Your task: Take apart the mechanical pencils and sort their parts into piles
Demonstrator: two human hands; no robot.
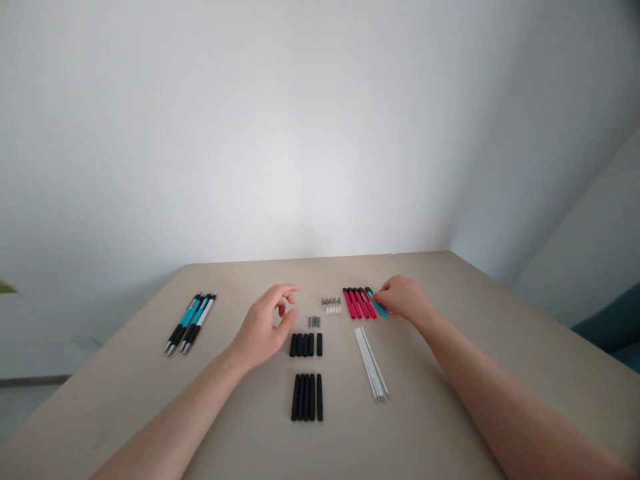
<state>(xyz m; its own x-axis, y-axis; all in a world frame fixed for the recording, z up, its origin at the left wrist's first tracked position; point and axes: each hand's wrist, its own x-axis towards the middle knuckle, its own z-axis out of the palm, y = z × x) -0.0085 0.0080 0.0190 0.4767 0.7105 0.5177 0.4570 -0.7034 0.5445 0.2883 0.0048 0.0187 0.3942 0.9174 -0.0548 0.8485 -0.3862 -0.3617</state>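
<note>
My right hand [400,297] has its fingers closed on a teal pen barrel [379,304], which lies at the right end of a row of pink barrels [356,304]. My left hand [265,325] hovers with curved, parted fingers and holds nothing. Just right of it are small metal tips [331,302], white pieces [333,311] and springs [315,322]. Short black tubes [302,345] lie beside its wrist, and longer black tubes [304,397] are nearer to me. Thin white refills [371,365] lie below the pink barrels.
Several assembled pens [190,323], teal and white with black grips, lie at the left of the beige table [240,433]. A pale wall [300,133] rises behind the table's back edge. Something dark blue [610,320] stands beyond the right edge.
</note>
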